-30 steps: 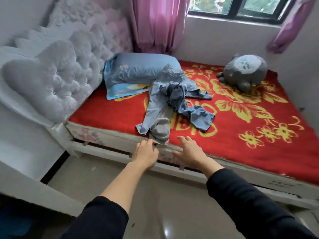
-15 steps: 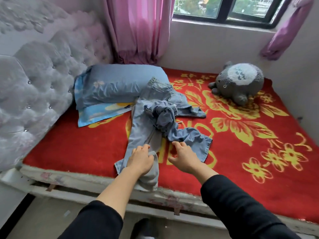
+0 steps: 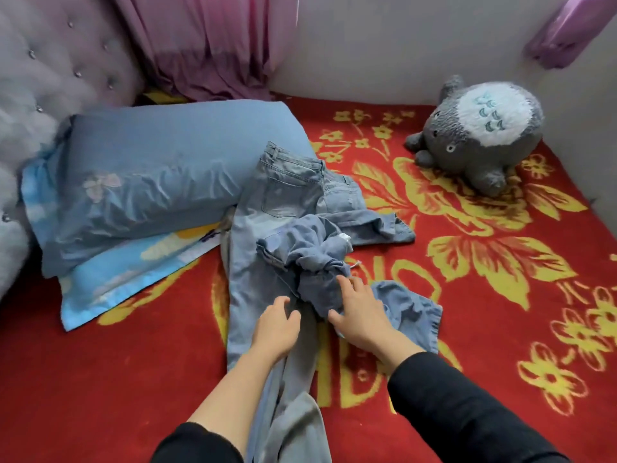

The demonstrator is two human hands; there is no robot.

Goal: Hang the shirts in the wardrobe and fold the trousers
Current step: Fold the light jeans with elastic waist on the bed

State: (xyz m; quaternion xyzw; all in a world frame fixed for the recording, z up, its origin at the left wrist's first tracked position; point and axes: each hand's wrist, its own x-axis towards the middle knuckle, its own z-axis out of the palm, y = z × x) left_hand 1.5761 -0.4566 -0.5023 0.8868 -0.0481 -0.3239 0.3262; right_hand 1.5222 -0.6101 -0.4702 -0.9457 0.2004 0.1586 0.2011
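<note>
Light blue jeans [image 3: 260, 242] lie lengthwise on the red blanket, waistband far, one leg running down past my arms. A darker blue denim garment [image 3: 317, 259] lies crumpled across them, its end spread to the right [image 3: 410, 305]. My left hand [image 3: 275, 329] hovers over the jeans leg with fingers spread and loosely bent. My right hand [image 3: 359, 312] reaches onto the crumpled denim, fingers spread and touching the cloth. Neither hand has closed on fabric.
A blue pillow [image 3: 160, 182] on a patterned pillow lies to the left, against the tufted grey headboard [image 3: 56, 78]. A grey plush toy [image 3: 480, 135] sits at the far right by the wall. Pink curtains [image 3: 207, 45] hang behind. The red floral blanket [image 3: 500, 295] covers the bed.
I have moved closer over the bed. Both hands have gone forward from the jeans' lower leg toward the crumpled denim, the right one now touching it.
</note>
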